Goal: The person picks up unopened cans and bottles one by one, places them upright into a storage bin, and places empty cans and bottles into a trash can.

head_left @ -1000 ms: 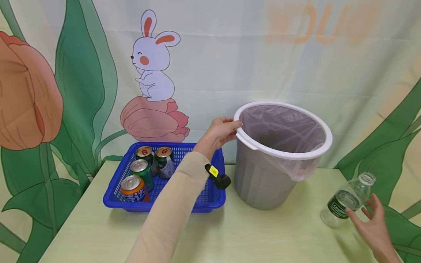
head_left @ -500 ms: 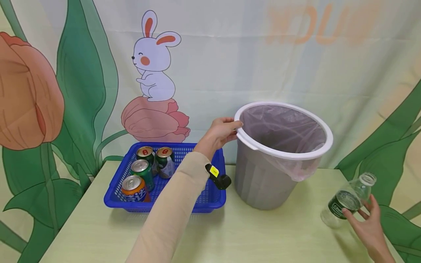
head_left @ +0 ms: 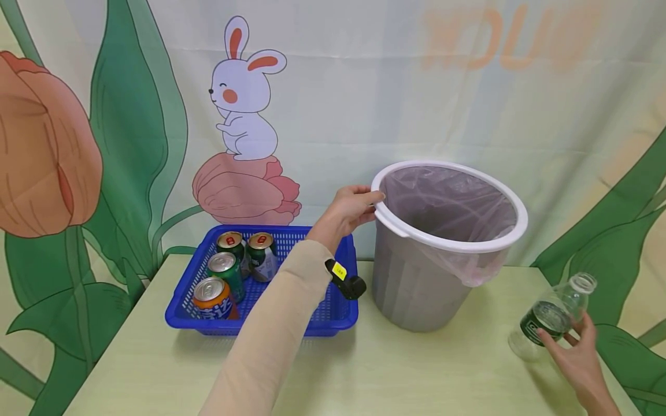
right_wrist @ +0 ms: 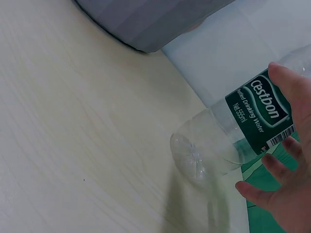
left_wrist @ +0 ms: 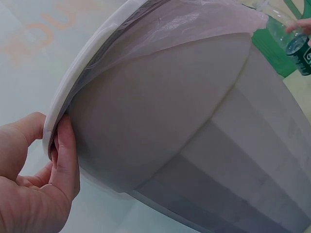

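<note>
My left hand pinches the white rim of a grey trash can, thumb over the top and fingers beneath, as the left wrist view shows. A pinkish, see-through bag lines the can and folds over its rim. At the table's right side, my right hand grips a clear plastic water bottle around its upper body. Its thumb lies on the green label in the right wrist view, with the other fingers spread on the far side. The bottle has no cap, and its base is at the tabletop.
A blue plastic basket stands left of the can, partly behind my left forearm. Several drink cans stand in it, among them an orange can and a green can. A printed curtain hangs behind the pale table.
My right hand has moved left onto the bottle, its thumb and fingers coming around it. The bottle has barely shifted. My left hand stays on the rim.
</note>
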Motion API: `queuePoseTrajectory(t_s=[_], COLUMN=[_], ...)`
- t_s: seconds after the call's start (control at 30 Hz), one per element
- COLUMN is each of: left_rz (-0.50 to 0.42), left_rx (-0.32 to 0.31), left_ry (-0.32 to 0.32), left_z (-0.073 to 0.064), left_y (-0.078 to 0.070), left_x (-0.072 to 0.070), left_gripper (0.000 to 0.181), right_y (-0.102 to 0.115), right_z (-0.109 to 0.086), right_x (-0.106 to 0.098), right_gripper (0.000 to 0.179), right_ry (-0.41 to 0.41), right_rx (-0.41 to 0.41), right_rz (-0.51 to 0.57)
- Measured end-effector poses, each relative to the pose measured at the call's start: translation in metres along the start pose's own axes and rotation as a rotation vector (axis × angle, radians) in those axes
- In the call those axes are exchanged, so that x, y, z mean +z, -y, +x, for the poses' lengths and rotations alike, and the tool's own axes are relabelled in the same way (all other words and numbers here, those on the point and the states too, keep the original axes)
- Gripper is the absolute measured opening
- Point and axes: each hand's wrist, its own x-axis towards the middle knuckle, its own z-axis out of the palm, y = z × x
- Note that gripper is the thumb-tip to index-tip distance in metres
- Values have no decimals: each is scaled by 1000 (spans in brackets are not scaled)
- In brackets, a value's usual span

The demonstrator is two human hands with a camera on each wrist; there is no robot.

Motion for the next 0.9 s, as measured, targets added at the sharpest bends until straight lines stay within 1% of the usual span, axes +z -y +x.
queuePoseTrajectory(t_s=[0.1,0.23,0.37,0.47,0.7,0.9], left_rz=[3,5,5,2,-5,-5], left_rx=[1,0,3,4,5,7], left_ry=[-1,1,3,4,4,0], left_z=[0,-1,-1,-2,-2,-1], left_y=[0,0,0,0,0,1], left_x=[0,0,0,0,0,0], left_gripper=[43,44,44,43,43,43], right_y=[-4,-16,-25,-22,-11,-8], right_z=[2,8,14,13,7,8], right_x=[2,4,7,8,11,14], right_gripper=[98,97,97,97,96,96], right_ry=[-11,-34,-66,-69,-52,-70], right_rx=[-9,-17,-3,5,-18,10], right_rz=[5,5,-7,-2,8,7])
